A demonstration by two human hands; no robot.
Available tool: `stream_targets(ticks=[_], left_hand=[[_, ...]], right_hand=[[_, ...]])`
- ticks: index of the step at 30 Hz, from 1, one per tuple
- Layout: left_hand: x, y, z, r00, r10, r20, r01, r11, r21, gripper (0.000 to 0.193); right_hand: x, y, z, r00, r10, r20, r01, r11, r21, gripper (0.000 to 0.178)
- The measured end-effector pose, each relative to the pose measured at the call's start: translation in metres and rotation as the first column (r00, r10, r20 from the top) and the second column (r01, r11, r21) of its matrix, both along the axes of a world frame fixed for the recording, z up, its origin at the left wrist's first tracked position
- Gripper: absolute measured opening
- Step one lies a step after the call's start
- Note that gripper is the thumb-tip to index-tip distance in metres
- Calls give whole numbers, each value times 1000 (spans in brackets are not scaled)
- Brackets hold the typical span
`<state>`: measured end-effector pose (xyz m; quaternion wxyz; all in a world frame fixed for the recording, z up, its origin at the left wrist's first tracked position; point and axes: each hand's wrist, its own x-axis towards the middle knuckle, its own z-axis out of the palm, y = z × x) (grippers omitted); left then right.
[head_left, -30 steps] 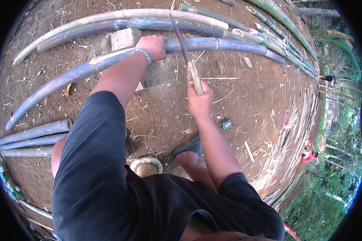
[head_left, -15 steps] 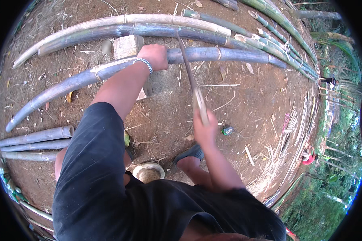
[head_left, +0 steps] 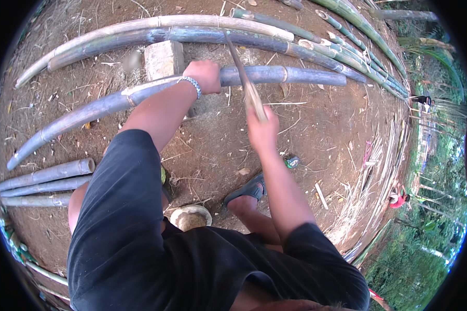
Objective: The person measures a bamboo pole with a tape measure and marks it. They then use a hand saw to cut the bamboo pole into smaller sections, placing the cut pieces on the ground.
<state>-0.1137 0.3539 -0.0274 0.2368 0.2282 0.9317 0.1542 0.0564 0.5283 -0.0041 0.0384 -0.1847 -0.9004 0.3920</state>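
Note:
A long bamboo pole (head_left: 98, 108) curves across the ground in front of me, a pale strip showing along its upper side. My left hand (head_left: 204, 76), with a braided bracelet at the wrist, is closed around the pole near a pale block (head_left: 164, 59). My right hand (head_left: 263, 129) grips the wooden handle of a machete (head_left: 241, 70). Its dark, narrow blade points away from me and crosses over the pole just right of my left hand. Whether the blade touches the bamboo I cannot tell.
More bamboo poles (head_left: 213, 34) lie beyond, and others (head_left: 342, 59) at the far right. Short bamboo lengths (head_left: 46, 175) rest at the left. A round pale object (head_left: 191, 217) sits by my feet. Thin split strips (head_left: 371, 192) are piled at the right. A person (head_left: 398, 199) is farther off.
My right hand and the machete have moved away from me, the handle shifting farther than the tip. The pole's right end has dipped slightly nearer. My left hand keeps its hold.

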Motion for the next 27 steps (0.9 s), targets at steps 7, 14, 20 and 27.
stream_targets(ticks=[7, 14, 20, 27], left_hand=[[16, -19, -12, 1000, 8, 12, -7, 997, -75, 39], [-10, -1, 3, 1000, -19, -16, 18, 999, -33, 49], [-9, -12, -5, 1000, -10, 12, 11, 997, -82, 52], [-45, -16, -14, 1000, 13, -20, -13, 1000, -18, 58]], right_hand=[[70, -21, 0, 998, -26, -49, 20, 993, -116, 18], [-18, -12, -2, 997, -62, 36, 64, 995, -72, 16], [64, -13, 13, 997, -64, 36, 68, 988, -139, 12], [41, -13, -49, 988, -72, -136, 40, 974, -221, 10]])
